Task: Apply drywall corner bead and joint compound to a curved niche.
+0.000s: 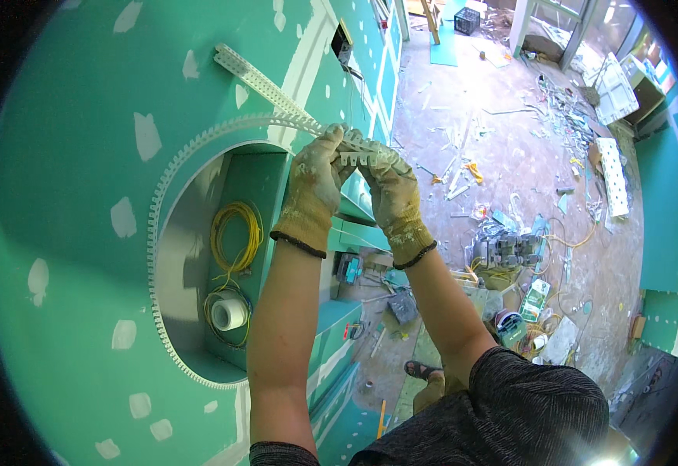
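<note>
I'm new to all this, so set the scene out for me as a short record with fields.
Left hand: gloved, fingers gripping a curved white toothed strip
Right hand: gloved, gripping the same strip close beside the left
Strip position: bends around the left side of a rounded opening in a green board wall
Inside opening: coiled yellow cable; white cylindrical roll below it
Floor: grey, littered floor at right

Hands (pixel 313 177) — gloved, holding white toothed strip (pixel 153 233)
</note>
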The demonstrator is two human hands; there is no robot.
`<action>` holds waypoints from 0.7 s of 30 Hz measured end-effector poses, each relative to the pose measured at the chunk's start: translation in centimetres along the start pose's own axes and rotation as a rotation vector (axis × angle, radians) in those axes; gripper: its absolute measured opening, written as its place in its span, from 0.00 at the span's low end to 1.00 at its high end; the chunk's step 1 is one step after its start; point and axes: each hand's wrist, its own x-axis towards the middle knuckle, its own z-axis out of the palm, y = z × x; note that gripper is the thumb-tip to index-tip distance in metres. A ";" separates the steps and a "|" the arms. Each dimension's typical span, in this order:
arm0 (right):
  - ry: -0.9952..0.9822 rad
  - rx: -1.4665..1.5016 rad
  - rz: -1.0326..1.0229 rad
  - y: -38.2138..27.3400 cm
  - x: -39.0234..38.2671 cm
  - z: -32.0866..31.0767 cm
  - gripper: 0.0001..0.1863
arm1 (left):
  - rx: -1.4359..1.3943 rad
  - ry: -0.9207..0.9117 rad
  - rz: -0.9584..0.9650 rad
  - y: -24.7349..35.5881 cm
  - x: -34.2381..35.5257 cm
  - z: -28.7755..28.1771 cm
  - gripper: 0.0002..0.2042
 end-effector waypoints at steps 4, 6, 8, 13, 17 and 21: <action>-0.024 0.047 0.108 -1.0 -0.9 1.2 0.20 | -0.026 0.026 0.013 0.1 1.1 -0.1 0.17; 0.027 0.154 0.215 -1.1 -1.4 0.6 0.22 | -0.062 -0.007 0.036 0.1 1.6 -0.9 0.18; 0.088 0.251 0.313 -2.3 -2.0 1.1 0.25 | -0.051 -0.029 0.034 0.8 0.9 -0.1 0.17; 0.258 -0.883 0.026 -3.5 -1.8 5.1 0.39 | -0.008 0.052 0.010 0.1 1.7 -0.6 0.16; 0.356 -1.061 0.153 -4.7 -1.3 7.8 0.36 | -0.054 0.046 0.029 -0.1 1.3 -0.5 0.15; 0.385 -1.147 0.117 -4.5 -0.8 6.5 0.32 | 0.008 0.030 0.056 -0.4 1.2 -0.3 0.14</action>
